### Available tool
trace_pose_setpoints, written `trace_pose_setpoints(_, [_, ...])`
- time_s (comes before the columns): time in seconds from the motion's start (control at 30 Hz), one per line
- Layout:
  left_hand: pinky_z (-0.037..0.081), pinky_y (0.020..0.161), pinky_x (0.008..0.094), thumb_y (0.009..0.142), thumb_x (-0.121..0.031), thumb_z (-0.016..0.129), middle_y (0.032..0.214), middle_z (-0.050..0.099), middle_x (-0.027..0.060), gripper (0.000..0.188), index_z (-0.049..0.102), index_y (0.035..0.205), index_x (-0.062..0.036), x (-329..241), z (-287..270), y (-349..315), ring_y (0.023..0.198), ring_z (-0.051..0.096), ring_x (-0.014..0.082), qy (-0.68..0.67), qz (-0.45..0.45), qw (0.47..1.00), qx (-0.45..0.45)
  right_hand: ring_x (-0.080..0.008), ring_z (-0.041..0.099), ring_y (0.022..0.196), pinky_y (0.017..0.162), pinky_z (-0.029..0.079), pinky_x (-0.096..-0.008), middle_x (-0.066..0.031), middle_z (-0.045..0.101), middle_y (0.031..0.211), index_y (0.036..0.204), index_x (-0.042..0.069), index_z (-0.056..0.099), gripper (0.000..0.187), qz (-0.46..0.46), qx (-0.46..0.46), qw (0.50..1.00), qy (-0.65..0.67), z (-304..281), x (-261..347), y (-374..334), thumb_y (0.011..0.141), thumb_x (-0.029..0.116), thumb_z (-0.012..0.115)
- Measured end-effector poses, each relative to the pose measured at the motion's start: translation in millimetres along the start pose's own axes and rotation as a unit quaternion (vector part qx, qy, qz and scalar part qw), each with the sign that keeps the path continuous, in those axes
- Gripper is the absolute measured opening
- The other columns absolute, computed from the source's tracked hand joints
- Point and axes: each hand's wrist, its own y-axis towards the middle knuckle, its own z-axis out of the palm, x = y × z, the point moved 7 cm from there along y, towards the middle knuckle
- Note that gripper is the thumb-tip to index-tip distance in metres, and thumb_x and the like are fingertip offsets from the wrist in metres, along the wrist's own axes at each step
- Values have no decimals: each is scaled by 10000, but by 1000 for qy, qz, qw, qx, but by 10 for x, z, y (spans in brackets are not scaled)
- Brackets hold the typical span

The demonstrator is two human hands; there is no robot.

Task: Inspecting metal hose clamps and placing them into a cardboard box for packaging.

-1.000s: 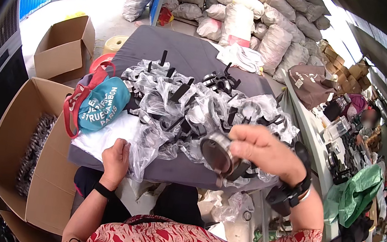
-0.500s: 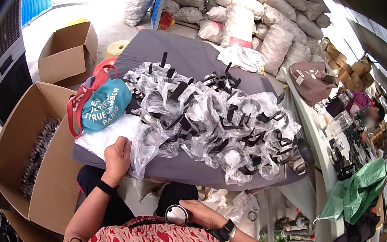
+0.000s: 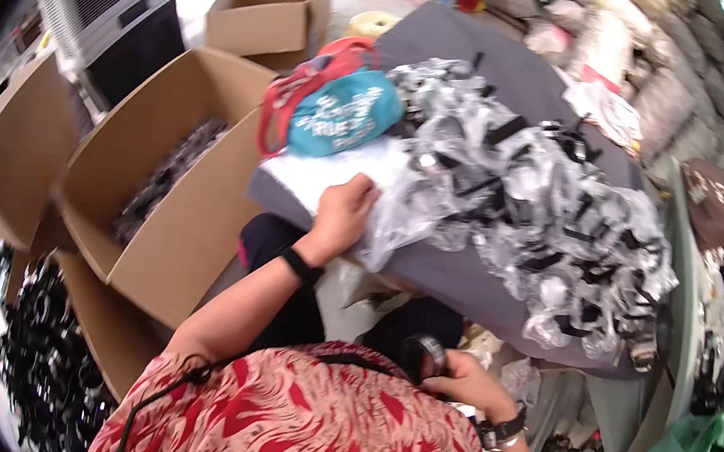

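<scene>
My left hand [image 3: 345, 214] is closed, fingertips pressed together, above a white sheet [image 3: 328, 171] at the table's near left edge. Beside it hangs a loose clear plastic bag [image 3: 395, 226]; whether the fingers pinch it or something else I cannot make out. Low in front of my body, my right hand [image 3: 474, 383] grips a round, dark, cup-like piece [image 3: 424, 359], blurred now; half a second ago its silver face showed. Across the grey-covered table spreads a heap of plastic-wrapped items [image 3: 526, 194] with black handles.
A teal and red bag [image 3: 346, 116] lies on the table's left. Cardboard boxes [image 3: 179, 260] stand left of the table, one with wrapped pieces inside. Many black parts [image 3: 57, 358] are piled lower left. Green cloth [image 3: 712, 451] hangs at the right; stuffed sacks [image 3: 669, 113] are stacked behind.
My view has swung left, so the table sits further right and the black parts come into sight. The round piece in my right hand has tilted, its silver face turned away.
</scene>
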Motion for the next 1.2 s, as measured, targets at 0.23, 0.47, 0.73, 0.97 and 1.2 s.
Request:
trace_pose_setpoints(0.23, [389,531,230,883,-102,612,628,545,5,137,592,842,27,155,-29,74,612,438,36,-164,-109,979,53,-156,641,746,698,540,-299,-117,672,899,1003,-31,612,257,-154,-139,972,108,-341,909,250,783,69,698])
trace_pose_setpoints(0.47, [380,489,251,820,-103,693,580,514,28,162,572,795,3,-633,-390,35,554,420,64,-78,25,996,-46,-149,605,971,894,458,-305,-70,652,1054,1082,-6,617,354,-292,-129,928,192,-125,1455,586,746,28,722])
trace_pose_setpoints(0.73, [381,517,241,895,-132,622,644,516,-36,174,548,803,-4,-553,-222,-108,610,418,49,-261,-70,963,2,-117,619,813,751,500,-259,-49,663,941,1008,-15,618,206,-270,-127,924,238,-20,1259,861,822,50,681])
trace_pose_setpoints(0.97, [444,476,351,848,-114,641,580,553,134,126,538,868,-44,-1149,-167,-402,522,589,300,-81,149,984,57,-79,554,697,663,478,-225,-14,598,890,1010,-8,544,241,-258,-291,921,31,-191,1141,809,810,32,673])
trace_pose_setpoints(1.2, [444,538,362,856,-100,611,653,573,133,110,518,854,-41,-1370,201,-800,608,610,306,-284,143,894,317,-66,573,800,697,474,-216,-13,634,911,1014,8,609,173,-225,-150,908,321,-272,934,702,865,89,643])
